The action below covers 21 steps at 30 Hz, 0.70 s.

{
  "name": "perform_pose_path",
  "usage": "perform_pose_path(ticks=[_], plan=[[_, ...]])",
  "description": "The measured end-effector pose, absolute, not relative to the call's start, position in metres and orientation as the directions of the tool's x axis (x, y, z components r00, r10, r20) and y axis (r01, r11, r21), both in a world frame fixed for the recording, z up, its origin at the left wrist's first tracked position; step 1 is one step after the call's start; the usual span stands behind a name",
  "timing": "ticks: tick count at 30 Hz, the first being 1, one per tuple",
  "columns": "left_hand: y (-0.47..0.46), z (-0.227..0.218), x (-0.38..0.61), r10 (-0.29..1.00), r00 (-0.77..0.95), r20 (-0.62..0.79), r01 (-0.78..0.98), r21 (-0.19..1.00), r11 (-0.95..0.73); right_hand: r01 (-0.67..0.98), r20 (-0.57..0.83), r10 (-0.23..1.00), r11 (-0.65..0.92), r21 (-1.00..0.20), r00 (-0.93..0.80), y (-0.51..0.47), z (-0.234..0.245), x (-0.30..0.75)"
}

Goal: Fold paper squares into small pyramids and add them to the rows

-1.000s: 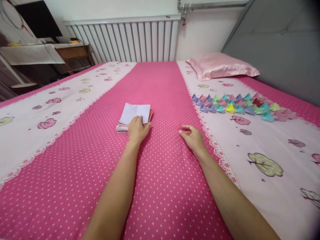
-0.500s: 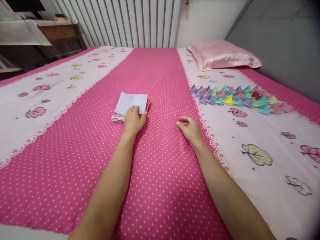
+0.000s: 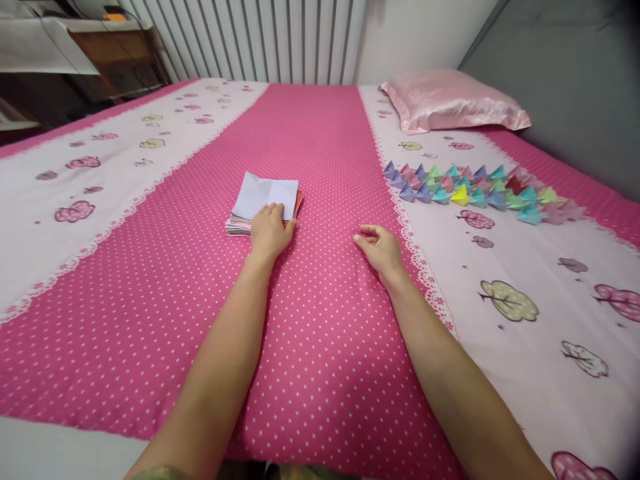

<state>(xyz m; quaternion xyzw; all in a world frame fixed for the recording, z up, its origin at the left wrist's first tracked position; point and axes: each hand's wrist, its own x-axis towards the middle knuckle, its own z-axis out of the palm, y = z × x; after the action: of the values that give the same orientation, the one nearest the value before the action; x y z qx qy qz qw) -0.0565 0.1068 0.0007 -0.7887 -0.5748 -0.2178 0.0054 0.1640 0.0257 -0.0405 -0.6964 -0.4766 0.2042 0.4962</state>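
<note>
My left hand point(image 3: 271, 230) lies on a creased pale lavender sheet of paper point(image 3: 263, 195), its fingers flat on the sheet and its thumb apart, by the right edge. Beneath the sheet is a stack of coloured paper point(image 3: 239, 227), with pink, grey and red edges showing; one upper corner of the top sheet stands up a little. To the right, over the dotted pink bedspread point(image 3: 325, 300), my right hand point(image 3: 379, 250) is open and holds nothing. Its fingers are loosely curled, with a gap between thumb and forefinger.
Rows of small folded paper shapes point(image 3: 460, 195) in several colours stand on the bed at the right. Behind them lies a pink satin pillow point(image 3: 453, 103). A white slatted radiator point(image 3: 280, 43) lines the far wall, and a desk point(image 3: 113, 47) stands at the far left.
The view has tilted down slightly, so the bed's near edge shows more. Both hands and the paper stack keep nearly the same places on the bed.
</note>
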Motion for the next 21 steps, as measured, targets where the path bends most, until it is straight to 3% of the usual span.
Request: perform_pose_path(ticks=[21], plan=[[0.1101, 0.0020, -0.0572, 0.899, 0.235, 0.370, 0.901, 0.263, -0.344, 0.482, 0.191, 0.872, -0.058, -0.874, 0.451, 0.0266, -0.0449, 0.1655]])
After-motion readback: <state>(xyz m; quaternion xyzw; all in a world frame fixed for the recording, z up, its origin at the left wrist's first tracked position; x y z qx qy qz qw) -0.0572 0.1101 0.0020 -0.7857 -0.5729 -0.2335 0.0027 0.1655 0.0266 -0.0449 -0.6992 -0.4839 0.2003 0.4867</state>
